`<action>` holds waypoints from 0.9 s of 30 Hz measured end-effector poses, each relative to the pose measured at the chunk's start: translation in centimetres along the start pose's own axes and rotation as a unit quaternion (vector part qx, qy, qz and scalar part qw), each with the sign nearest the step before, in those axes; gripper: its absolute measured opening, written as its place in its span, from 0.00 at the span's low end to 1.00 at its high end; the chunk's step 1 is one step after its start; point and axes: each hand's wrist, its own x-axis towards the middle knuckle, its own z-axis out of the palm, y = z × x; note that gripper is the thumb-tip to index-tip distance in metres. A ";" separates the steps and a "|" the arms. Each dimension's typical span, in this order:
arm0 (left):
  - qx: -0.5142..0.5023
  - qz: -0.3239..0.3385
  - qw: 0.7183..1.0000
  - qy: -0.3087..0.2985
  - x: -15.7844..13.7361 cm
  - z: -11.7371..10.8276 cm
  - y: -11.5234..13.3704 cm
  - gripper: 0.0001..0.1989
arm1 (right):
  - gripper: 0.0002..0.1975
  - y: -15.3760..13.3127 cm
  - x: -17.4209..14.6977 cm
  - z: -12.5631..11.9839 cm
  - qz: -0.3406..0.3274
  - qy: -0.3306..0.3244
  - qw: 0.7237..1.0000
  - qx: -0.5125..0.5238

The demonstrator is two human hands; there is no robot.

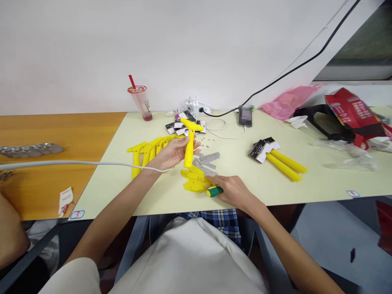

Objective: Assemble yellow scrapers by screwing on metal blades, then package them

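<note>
My left hand (pixel 175 153) grips a yellow T-shaped scraper handle (pixel 189 149), crosspiece up, above the table. My right hand (pixel 235 191) is closed around a screwdriver (pixel 215 191) with a green and yellow grip; its shaft is hidden. The fingertips of this hand reach to a small pile of yellow plastic plates (pixel 195 186) and the end of a grey metal strip. Whether they pinch one, I cannot tell. More flat metal blades (pixel 210 157) lie just beyond, with several tiny screws (pixel 207 145) behind them. Left of my left hand stands a row of similar yellow handles (pixel 137 157).
Carded packages (pixel 170 128) lie at the back, near a power strip (pixel 196 107) and a plastic cup (pixel 141 102). Two carded yellow tools (pixel 284 165) rest at right, before a red bag (pixel 352 112). A white cable (pixel 92 163) crosses before my left forearm. Another person's limb (pixel 12 228) shows at left.
</note>
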 end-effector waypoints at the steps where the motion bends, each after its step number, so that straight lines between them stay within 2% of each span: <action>1: 0.005 -0.008 1.000 0.000 -0.2 -0.5 -0.3 0.10 | 0.37 0.3 -0.1 -0.1 0.003 0.003 1.000 0.004; 4: 0.029 -0.018 0.999 -0.006 -0.8 -1.6 -0.9 0.08 | 0.37 1.2 0.1 -0.6 0.009 0.007 1.000 0.022; 12: 0.106 -0.029 0.993 -0.049 -1.7 -1.4 -1.5 0.11 | 0.23 2.4 0.6 -1.6 0.019 0.021 0.999 0.026; 18: 0.092 -0.021 0.994 -0.052 -1.7 -1.8 -2.2 0.13 | 0.25 3.5 -0.5 -2.3 0.002 0.009 0.998 0.069; 21: 0.088 -0.016 0.995 -0.043 -1.6 -1.9 -2.4 0.14 | 0.22 3.6 -0.6 -2.5 0.003 -0.004 0.995 0.097; 25: 0.078 -0.013 0.996 -0.027 -1.6 -1.8 -2.7 0.21 | 0.16 3.7 -0.4 -3.1 0.017 -0.010 0.992 0.122; 27: 0.070 -0.015 0.997 -0.028 -1.5 -1.8 -3.0 0.25 | 0.17 4.3 -0.1 -3.8 0.030 0.000 0.993 0.115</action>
